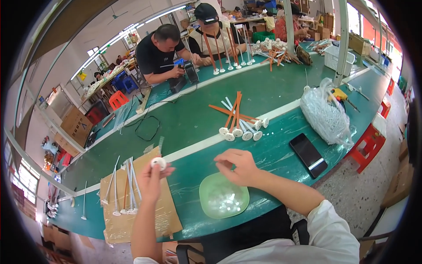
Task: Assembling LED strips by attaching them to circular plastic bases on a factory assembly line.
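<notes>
holding a small white round cap up in the left hand over a cardboard sheet on the green bench.
head view: left fingers clamped on the cap; right hand hovers just above a pale green bowl of small white parts, its fingers pinched together, contents unclear. black phone lies to the right, white-footed rods beyond.

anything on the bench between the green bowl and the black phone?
Head view: nothing lies on the green mat between the pale green plastic bowl and the flat black phone; only the person's right forearm crosses above that stretch.
</notes>
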The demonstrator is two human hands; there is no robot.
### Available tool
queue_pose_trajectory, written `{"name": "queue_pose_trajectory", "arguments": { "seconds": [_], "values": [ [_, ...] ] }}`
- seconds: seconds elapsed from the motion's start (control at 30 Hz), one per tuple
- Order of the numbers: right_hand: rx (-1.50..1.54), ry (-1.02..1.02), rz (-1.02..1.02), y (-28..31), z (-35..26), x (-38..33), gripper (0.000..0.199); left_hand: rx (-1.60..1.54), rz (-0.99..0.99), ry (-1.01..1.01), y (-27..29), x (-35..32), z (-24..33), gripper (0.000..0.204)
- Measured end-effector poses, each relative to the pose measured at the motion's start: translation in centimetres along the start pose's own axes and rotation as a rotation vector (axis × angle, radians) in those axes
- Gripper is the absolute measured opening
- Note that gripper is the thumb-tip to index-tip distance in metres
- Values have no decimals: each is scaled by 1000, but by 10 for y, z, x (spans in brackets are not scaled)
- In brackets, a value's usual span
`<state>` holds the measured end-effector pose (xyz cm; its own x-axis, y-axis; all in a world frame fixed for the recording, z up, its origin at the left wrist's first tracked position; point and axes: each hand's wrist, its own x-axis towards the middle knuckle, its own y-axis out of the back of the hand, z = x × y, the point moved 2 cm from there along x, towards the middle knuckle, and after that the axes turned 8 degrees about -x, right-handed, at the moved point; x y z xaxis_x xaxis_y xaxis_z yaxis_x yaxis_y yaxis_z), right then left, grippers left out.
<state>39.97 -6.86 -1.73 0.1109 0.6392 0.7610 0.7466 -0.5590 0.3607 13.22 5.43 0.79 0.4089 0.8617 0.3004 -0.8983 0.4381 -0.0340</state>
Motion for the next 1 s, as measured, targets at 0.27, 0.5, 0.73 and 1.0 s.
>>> {"name": "queue_pose_trajectory", "arguments": {
  "seconds": [0.27, 0.5, 0.73, 1.0],
  "values": [
    [-170, 165, -104, -2, 5, -1, 10, 807, -182, 248, 87, -21, 2, 21],
    [-517, -53, -326, 74, 37, 63, 12, 1389, -404, -93, 86, -60, 4, 17],
    [-755, -204, -615, 14, 98, 81, 20, 1614, -334, -329, 43, -1, -6, 32],
    [-931, -314, -794, -32, 116, 117, 27, 1579, -240, 30, 115, -25, -36, 47]
  ]
}}
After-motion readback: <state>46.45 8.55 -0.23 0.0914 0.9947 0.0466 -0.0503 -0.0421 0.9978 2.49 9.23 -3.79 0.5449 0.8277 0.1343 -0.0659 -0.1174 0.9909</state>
